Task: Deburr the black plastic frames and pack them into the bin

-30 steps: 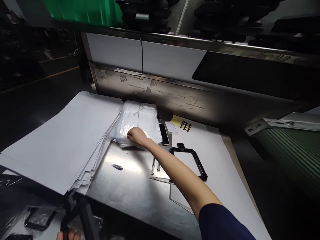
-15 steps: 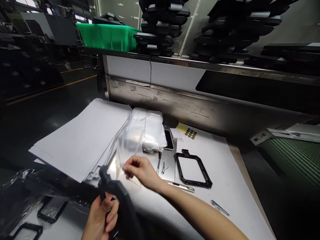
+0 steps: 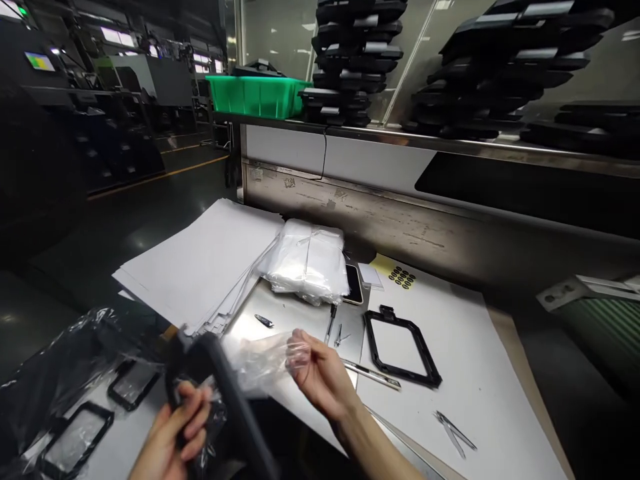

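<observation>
Blurred by motion, a dark frame-shaped part (image 3: 233,400) is gripped by my left hand (image 3: 180,423) at the lower left. My right hand (image 3: 320,373) pinches a clear plastic bag (image 3: 263,360), which stretches left toward the dark part. Behind the hands lies a tied bundle of clear bags (image 3: 307,260). A black rectangular frame (image 3: 403,347) lies flat on the white sheet to the right of my right hand. Near it are a silver cutter knife (image 3: 373,375) and nippers (image 3: 454,432).
White sheets (image 3: 200,260) are stacked at the left, above bagged black frames (image 3: 77,440). A phone (image 3: 354,283) and a yellow sticker sheet (image 3: 395,270) lie beyond. The shelf holds a green bin (image 3: 255,97) and stacked black parts (image 3: 355,60).
The view has shifted left, so the table appears farther right. The clear bag has come away from the bundle with my right hand, and now stretches sideways beside the dark part.
</observation>
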A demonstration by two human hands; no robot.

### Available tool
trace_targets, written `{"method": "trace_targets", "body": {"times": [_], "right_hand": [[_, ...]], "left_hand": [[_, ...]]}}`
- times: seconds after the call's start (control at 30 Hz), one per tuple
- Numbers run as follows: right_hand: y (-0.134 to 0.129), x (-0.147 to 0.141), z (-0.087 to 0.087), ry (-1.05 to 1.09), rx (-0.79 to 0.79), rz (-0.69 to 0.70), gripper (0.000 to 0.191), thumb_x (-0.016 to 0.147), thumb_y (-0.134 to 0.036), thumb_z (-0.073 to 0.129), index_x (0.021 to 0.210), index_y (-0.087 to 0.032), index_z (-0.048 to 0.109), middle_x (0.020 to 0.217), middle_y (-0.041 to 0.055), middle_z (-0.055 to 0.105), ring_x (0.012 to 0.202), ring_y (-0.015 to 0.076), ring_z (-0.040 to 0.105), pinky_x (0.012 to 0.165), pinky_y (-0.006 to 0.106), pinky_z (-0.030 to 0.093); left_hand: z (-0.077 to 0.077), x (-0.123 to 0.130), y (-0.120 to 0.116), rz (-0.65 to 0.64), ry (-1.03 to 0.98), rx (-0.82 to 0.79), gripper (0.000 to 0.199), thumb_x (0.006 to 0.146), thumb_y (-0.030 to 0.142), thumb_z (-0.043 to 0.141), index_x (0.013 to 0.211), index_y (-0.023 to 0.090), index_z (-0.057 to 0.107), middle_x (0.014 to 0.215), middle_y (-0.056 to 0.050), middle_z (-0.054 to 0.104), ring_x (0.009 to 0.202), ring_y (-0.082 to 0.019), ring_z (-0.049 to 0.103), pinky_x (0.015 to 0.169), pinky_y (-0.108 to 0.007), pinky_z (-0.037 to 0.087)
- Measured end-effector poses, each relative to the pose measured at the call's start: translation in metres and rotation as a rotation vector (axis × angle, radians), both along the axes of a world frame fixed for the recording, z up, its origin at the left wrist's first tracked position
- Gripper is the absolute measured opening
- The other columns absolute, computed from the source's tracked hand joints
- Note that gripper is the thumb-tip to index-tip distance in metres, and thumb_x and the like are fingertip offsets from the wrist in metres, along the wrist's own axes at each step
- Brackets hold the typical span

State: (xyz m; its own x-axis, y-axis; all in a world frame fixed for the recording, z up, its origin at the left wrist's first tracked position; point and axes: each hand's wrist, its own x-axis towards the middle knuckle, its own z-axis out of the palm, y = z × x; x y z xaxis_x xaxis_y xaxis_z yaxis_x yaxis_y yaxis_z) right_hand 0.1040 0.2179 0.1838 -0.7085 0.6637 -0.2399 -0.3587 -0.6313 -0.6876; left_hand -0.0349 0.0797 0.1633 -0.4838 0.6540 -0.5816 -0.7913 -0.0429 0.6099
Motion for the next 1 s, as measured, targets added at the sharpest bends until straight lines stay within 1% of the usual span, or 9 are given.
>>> {"method": "trace_targets", "body": {"times": [0.2, 0.37, 0.43, 0.53, 0.6, 0.7, 0.83, 0.9, 1.0], "right_hand": [[-0.006, -0.002, -0.010, -0.150, 0.097, 0.092, 0.029, 0.056, -0.024, 0.066, 0.067, -0.018, 0.039, 0.046, -0.0101, 0.029, 0.037, 0.0024, 0.020, 0.036, 0.016, 0.015], [-0.001, -0.018, -0.021, -0.281, 0.255, 0.188, 0.022, 0.069, -0.034, 0.054, 0.060, -0.015, 0.046, 0.041, -0.0095, 0.026, 0.035, 0.0029, 0.015, 0.034, 0.019, 0.008], [0.000, -0.024, -0.021, -0.320, 0.343, 0.282, 0.022, 0.070, -0.034, 0.052, 0.065, -0.013, 0.053, 0.041, -0.0096, 0.025, 0.034, 0.0028, 0.014, 0.034, 0.020, 0.008], [-0.008, -0.027, -0.012, -0.339, 0.505, 0.455, 0.021, 0.069, -0.031, 0.055, 0.065, -0.012, 0.059, 0.041, -0.0078, 0.031, 0.036, 0.0029, 0.020, 0.036, 0.019, 0.013], [-0.017, -0.020, -0.004, -0.322, 0.598, 0.562, 0.018, 0.068, -0.028, 0.057, 0.062, -0.012, 0.061, 0.046, -0.0054, 0.040, 0.041, 0.0038, 0.029, 0.040, 0.019, 0.020], [-0.032, 0.005, 0.000, -0.369, 1.034, 0.585, 0.018, 0.076, -0.025, 0.047, 0.073, -0.014, 0.061, 0.060, -0.0007, 0.052, 0.053, 0.0082, 0.041, 0.049, 0.020, 0.030], [-0.058, 0.049, -0.027, -0.695, 1.783, 0.403, 0.030, 0.083, -0.020, 0.029, 0.068, -0.013, 0.054, 0.060, 0.0041, 0.051, 0.051, 0.0125, 0.043, 0.046, 0.023, 0.031], [-0.075, 0.063, -0.050, -0.734, 1.865, 0.406, 0.036, 0.085, -0.021, 0.024, 0.063, -0.014, 0.051, 0.056, 0.0038, 0.050, 0.047, 0.0128, 0.042, 0.041, 0.024, 0.029], [-0.102, 0.064, -0.082, -0.449, 1.772, 0.558, 0.048, 0.088, -0.030, 0.015, 0.064, -0.015, 0.054, 0.049, 0.0011, 0.049, 0.041, 0.0104, 0.042, 0.037, 0.021, 0.029]], "left_hand": [[-0.020, -0.027, -0.048, -0.028, 0.162, -0.175, 0.026, 0.049, 0.031, 0.073, 0.064, 0.017, 0.056, 0.043, 0.007, 0.040, 0.035, -0.001, 0.028, 0.029, -0.010, 0.023], [-0.013, -0.023, -0.058, -0.315, 0.328, -0.096, 0.030, 0.069, 0.037, 0.051, 0.092, 0.019, 0.059, 0.045, 0.001, 0.045, 0.039, -0.008, 0.033, 0.032, -0.018, 0.031], [-0.011, -0.010, -0.048, -0.375, 0.438, -0.159, 0.047, 0.068, 0.035, 0.054, 0.113, 0.028, 0.045, 0.072, -0.004, 0.056, 0.036, -0.006, 0.037, 0.027, -0.016, 0.026], [-0.015, 0.005, -0.029, -0.422, 0.616, -0.199, 0.078, 0.062, 0.033, 0.062, 0.124, 0.042, 0.016, 0.108, -0.009, 0.048, 0.030, -0.004, 0.040, 0.020, -0.018, 0.024], [-0.021, 0.008, -0.024, -0.531, 0.617, -0.166, 0.072, 0.063, 0.031, 0.061, 0.124, 0.033, 0.023, 0.076, -0.004, 0.058, 0.030, -0.006, 0.039, 0.023, -0.018, 0.029], [-0.028, 0.003, -0.035, -0.659, 0.540, -0.146, 0.020, 0.070, 0.030, 0.055, 0.086, 0.018, 0.054, 0.040, 0.006, 0.041, 0.032, -0.006, 0.033, 0.029, -0.014, 0.029], [-0.032, 0.000, -0.062, -0.554, 0.533, -0.231, 0.017, 0.068, 0.033, 0.056, 0.070, 0.016, 0.053, 0.043, 0.005, 0.044, 0.034, -0.006, 0.035, 0.030, -0.015, 0.030], [-0.035, 0.003, -0.069, -0.493, 0.533, -0.256, 0.019, 0.062, 0.029, 0.063, 0.072, 0.014, 0.056, 0.047, 0.003, 0.048, 0.036, -0.008, 0.040, 0.029, -0.017, 0.034], [-0.043, 0.005, -0.073, -0.427, 0.522, -0.265, 0.022, 0.053, 0.022, 0.069, 0.070, 0.014, 0.058, 0.055, 0.000, 0.055, 0.033, -0.008, 0.043, 0.024, -0.018, 0.034]]}}
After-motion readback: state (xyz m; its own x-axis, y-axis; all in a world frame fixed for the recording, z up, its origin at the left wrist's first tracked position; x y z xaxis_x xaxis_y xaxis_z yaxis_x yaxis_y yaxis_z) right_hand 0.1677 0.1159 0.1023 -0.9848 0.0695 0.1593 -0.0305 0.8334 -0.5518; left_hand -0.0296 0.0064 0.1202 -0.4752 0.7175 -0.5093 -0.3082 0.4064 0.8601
